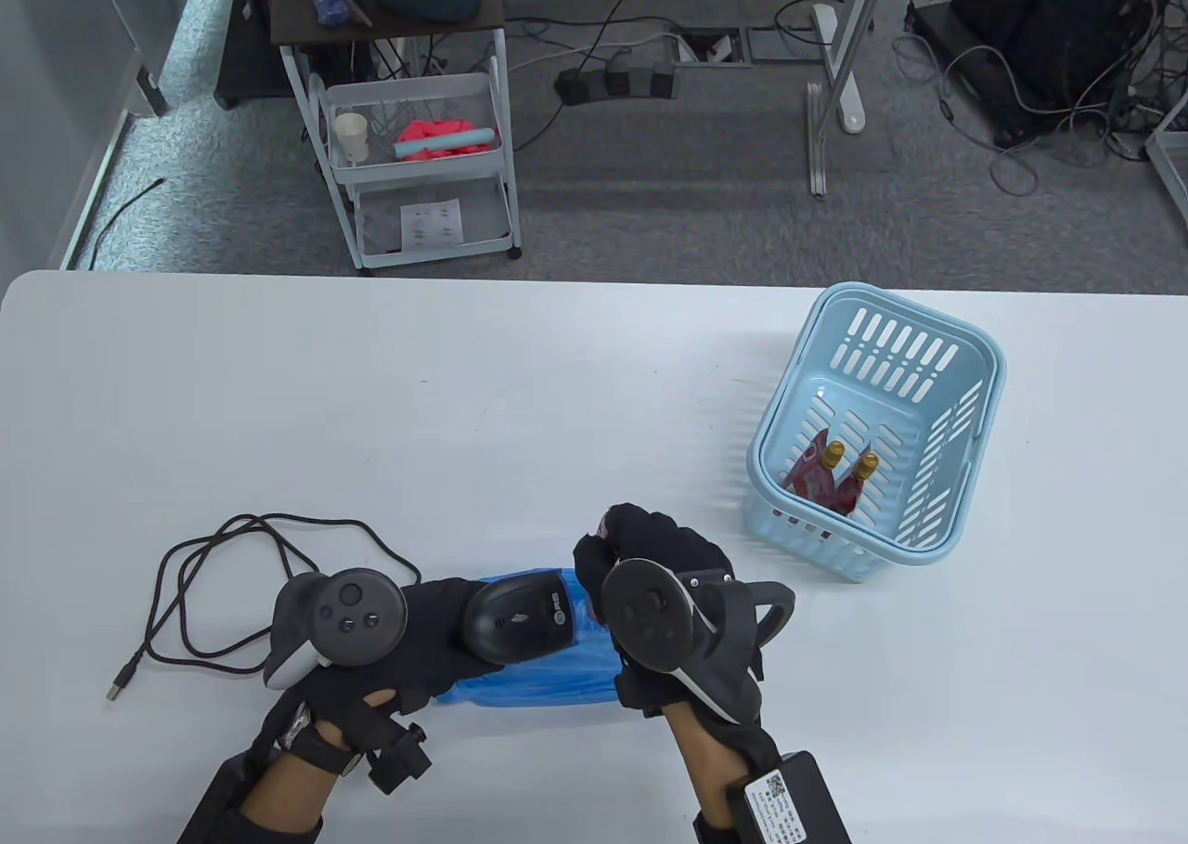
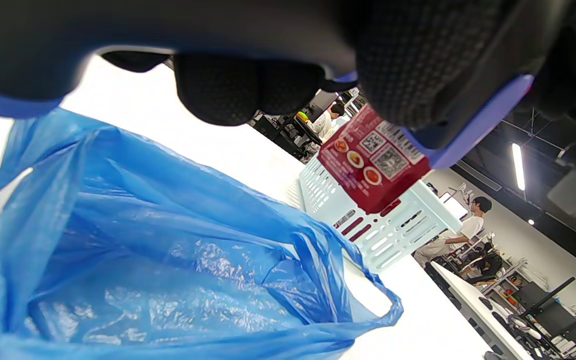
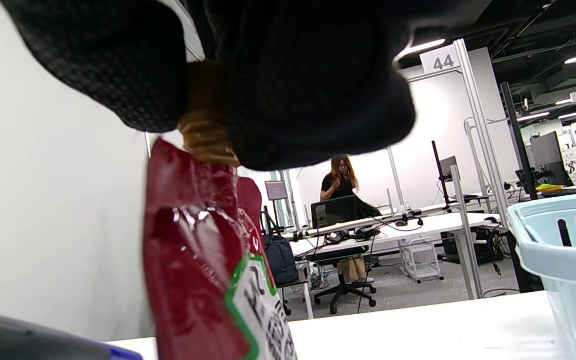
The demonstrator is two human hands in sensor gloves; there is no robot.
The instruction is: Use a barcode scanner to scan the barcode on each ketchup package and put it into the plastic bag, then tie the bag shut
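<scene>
Left hand (image 1: 408, 630) grips the barcode scanner (image 1: 520, 621) over the blue plastic bag (image 2: 143, 260) on the worktop; right hand (image 1: 664, 575) pinches a ketchup package (image 3: 203, 260) by its spout — printed side facing the scanner. Best hold it flat and steady; two more wait in the basket (image 1: 965, 500).

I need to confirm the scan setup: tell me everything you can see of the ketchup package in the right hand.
The ketchup package is a glossy dark red soft pouch with a gold screw neck on top. The right hand pinches it at that neck, so it hangs upright above the blue plastic bag. Its back face carries printed codes and small round pictures, turned towards the barcode scanner.
</scene>
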